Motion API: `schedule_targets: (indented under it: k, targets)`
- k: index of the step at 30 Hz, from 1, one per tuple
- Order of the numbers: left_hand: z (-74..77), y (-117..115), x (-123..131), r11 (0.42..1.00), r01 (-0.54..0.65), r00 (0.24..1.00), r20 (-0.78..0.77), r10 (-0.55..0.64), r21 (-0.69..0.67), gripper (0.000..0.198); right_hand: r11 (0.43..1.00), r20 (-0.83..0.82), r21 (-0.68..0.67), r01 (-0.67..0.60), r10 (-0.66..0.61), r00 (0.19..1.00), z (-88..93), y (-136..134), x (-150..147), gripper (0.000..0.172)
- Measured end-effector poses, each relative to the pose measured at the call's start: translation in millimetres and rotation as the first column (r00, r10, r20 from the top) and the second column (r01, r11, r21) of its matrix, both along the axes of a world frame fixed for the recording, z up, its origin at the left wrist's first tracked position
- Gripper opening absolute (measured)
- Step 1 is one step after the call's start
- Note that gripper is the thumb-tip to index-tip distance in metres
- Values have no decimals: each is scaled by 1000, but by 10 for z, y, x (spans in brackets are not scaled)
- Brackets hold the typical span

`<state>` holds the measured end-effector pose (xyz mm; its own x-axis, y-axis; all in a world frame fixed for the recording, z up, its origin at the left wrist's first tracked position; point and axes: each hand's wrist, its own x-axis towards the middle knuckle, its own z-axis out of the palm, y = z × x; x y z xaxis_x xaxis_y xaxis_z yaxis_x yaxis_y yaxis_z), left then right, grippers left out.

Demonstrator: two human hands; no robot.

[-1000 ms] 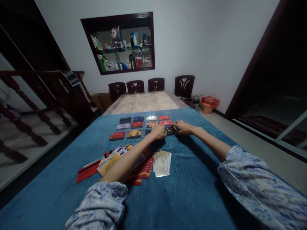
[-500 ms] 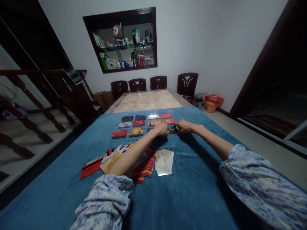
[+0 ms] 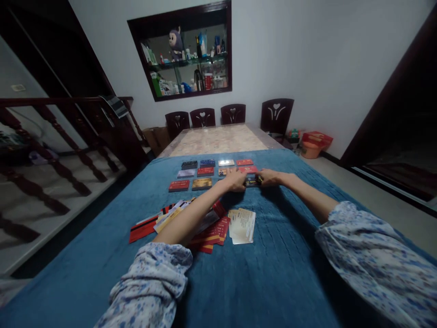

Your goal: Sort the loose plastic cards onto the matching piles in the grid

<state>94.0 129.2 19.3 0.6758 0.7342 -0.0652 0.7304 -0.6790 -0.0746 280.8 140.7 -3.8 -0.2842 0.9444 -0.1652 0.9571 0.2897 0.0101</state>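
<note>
At the front right of the rows of card stacks lies a stack of black cards (image 3: 251,182) with yellow print. My left hand (image 3: 235,181) has its fingers bent against the stack's left end. From the other side, my right hand (image 3: 269,177) pinches the right end, and part of the cards is hidden by its fingers. Just behind are a red card stack (image 3: 247,169) and an orange-and-white stack (image 3: 222,172), partly covered by my left hand. A gold stack (image 3: 202,183) and a red stack (image 3: 179,185) stand farther left in the front row.
Fanned red cards (image 3: 221,228), a red card with a black stripe (image 3: 143,229) and pale cards (image 3: 243,226) lie nearer me on the blue cloth (image 3: 273,282). My left forearm crosses above some. Several dark chairs (image 3: 278,116) stand at the stone tabletop's (image 3: 218,139) far end.
The whole view has shifted, so everything sits slightly farther right and higher. Both hands stay at the black card stack, with little visible movement of the cards.
</note>
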Motion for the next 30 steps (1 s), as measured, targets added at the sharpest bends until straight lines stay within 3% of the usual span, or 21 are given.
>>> schedule_targets:
  k: [11, 16, 22, 30]
  targets:
    - [124, -255, -655, 994, -22, 994, 105, 10, 112, 24, 997, -63, 71, -26, 30, 998, 49, -53, 160, 65]
    - [131, -435, -980, 990, -63, 984, 171, 40, 130, 20, 974, -94, 221, -40, 62, 994, 176, -207, 58, 47]
    - [124, -754, -1319, 979, -148, 969, 218, 115, 139, 24, 934, -121, 325, -146, 195, 973, 319, -412, -348, 23]
    - [15, -1087, -1825, 952, -223, 948, 274, 161, 210, 19, 869, -177, 388, -308, 399, 900, 353, -552, -997, 18]
